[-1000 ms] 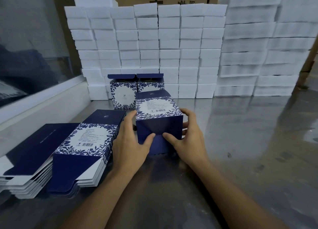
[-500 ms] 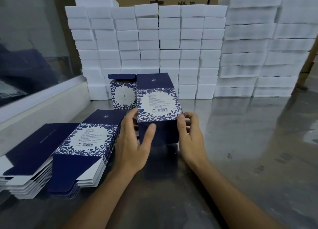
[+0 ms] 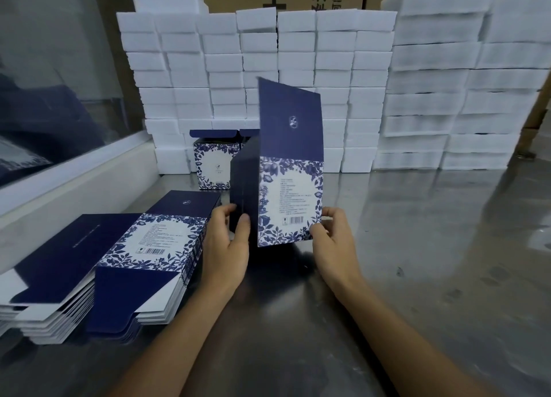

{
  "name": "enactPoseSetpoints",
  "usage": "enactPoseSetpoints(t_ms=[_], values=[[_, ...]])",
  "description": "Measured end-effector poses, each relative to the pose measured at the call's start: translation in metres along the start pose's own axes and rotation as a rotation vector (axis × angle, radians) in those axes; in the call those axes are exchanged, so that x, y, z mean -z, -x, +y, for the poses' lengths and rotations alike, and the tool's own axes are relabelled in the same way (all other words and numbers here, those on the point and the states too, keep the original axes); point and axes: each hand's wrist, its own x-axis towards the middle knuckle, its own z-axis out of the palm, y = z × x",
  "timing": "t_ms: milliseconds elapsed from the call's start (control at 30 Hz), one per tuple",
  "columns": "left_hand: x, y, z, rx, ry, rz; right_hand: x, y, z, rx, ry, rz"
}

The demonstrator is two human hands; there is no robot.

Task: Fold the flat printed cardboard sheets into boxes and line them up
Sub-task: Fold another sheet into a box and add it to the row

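A navy box with a blue floral panel [image 3: 290, 200] stands upright near the middle of the steel surface [image 3: 417, 262], its plain lid flap raised straight above the printed face; the left hand [image 3: 228, 247] holds its dark left side, thumb laid up along the near corner and fingers [image 3: 225, 213] curled behind; the right hand [image 3: 334, 241] pinches the lower right edge of the printed face between thumb and curled fingers [image 3: 334, 215]. Toward the surface's left edge lie two stacks of flat printed sheets [image 3: 143, 256], touching each other; a finished box [image 3: 212, 165] with open top flaps stands at the far edge, just behind the held one; behind it rises a wall of stacked white foam blocks [image 3: 298, 68], with taller piles at the far right corner.
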Motion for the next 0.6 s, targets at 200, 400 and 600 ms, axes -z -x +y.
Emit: enactPoseSetpoints(t_ms=[200,400,600], values=[[0.001,0.0,0.004,0.032,0.077,-0.006,0.0,0.002,-0.005,0.038,0.104,-0.034],[0.008,-0.001,0.009,-0.015,0.125,-0.106,-0.003,0.005,-0.011,0.082,0.002,-0.172],[0.011,0.0,0.019,0.098,0.504,-0.222,-0.002,0.002,-0.01,-0.089,-0.25,-0.288]])
